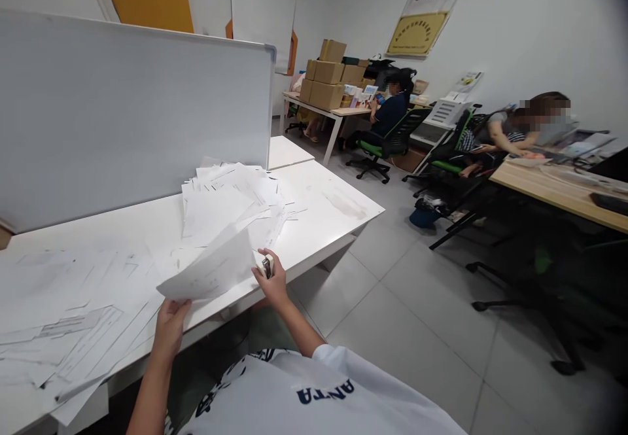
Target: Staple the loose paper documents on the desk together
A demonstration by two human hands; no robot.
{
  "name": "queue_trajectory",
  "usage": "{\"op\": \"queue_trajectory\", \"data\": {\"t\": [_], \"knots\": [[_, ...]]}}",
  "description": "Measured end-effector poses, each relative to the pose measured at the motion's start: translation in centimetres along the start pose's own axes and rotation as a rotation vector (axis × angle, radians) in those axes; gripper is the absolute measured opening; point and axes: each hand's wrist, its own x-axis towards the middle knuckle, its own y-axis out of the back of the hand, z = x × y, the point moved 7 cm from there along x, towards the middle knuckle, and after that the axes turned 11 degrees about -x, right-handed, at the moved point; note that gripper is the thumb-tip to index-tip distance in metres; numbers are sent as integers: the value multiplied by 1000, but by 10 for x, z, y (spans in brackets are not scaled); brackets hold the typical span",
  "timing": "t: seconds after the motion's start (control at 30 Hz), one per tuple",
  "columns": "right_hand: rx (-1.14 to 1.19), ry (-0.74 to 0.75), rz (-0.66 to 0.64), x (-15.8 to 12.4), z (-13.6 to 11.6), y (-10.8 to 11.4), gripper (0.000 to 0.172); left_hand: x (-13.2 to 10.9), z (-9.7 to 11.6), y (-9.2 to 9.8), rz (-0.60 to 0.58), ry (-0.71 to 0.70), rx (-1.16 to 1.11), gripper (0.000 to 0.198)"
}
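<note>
**Two hands holding paper above a scattered pile on a white desk**

The person's left hand [171,328] is holding a loose white sheet [210,267] by its lower edge, fingers curled against the paper and thumb hidden behind it. The right hand [273,283] is just beside that sheet, its fingers wrapping closely around a small silver-and-black object [267,267], possibly a stapler. Drawing sheets [63,356] are hanging over the near edge of the white desk [333,206], and a brushing elbow could send them to the floor. A heap of papers [230,199] is sitting farther along, where a draught or sudden movement could scatter it. Beyond, a whiteboard partition [132,114] is standing along the desk, two co-workers [392,101] are sitting, and cardboard boxes [324,75] are stacked.
</note>
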Motion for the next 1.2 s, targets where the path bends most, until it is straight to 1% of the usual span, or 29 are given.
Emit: {"op": "queue_trajectory", "data": {"t": [0.07, 0.17, 0.27, 0.33, 0.4, 0.47, 0.5, 0.57, 0.67, 0.73, 0.8, 0.83, 0.87, 0.9, 0.97, 1.0, 1.07, 1.13, 1.2], "knots": [[27, -18, -5, -1, -1, -3, 51, 4, -4, 3, -14, 2, -7, 47], [87, -54, -48, -3, 0, -9, 52, 4, 1, -1, -105, -59, 32, 35], [136, -49, -88, -6, -2, -14, 47, 2, 11, -5, -169, -134, 36, 34], [154, -43, -92, -8, -2, -16, 45, 0, 15, -7, -193, -153, 10, 34], [142, -53, -70, -10, 0, -16, 43, -3, 17, -10, -223, -152, 13, 37], [113, -66, -42, -10, 3, -14, 38, -5, 16, -14, -237, -108, 65, 39], [102, -71, -30, -10, 3, -13, 36, -6, 14, -14, -219, -70, 104, 40], [93, -76, -10, -11, 3, -10, 36, -6, 8, -10, -137, 22, 189, 45], [96, -69, 29, -14, 3, -4, 42, -5, -1, -4, -29, 125, 243, 53], [97, -91, 61, -21, 8, 2, 44, -4, -2, -4, 11, 145, 169, 52], [99, -147, 43, -31, 17, 4, 39, -3, -1, -8, 53, 178, 5, 49], [107, -176, -2, -37, 22, 3, 36, -2, -1, -13, 52, 208, -95, 48], [125, -207, -73, -44, 26, -1, 35, -2, -1, -21, 25, 252, -186, 48], [158, -244, -170, -52, 31, -6, 35, -3, 0, -31, -22, 306, -254, 48], [260, -340, -385, -70, 36, -19, 38, -6, 1, -50, -125, 391, -307, 51], [316, -399, -472, -79, 37, -25, 40, -7, 2, -57, -163, 411, -296, 53], [409, -515, -582, -94, 38, -33, 44, -10, 2, -65, -229, 426, -200, 56], [456, -588, -635, -103, 35, -39, 46, -11, -1, -68, -298, 409, -39, 60], [489, -620, -687, -105, 30, -45, 49, -11, -3, -69, -355, 355, 123, 64]]}}
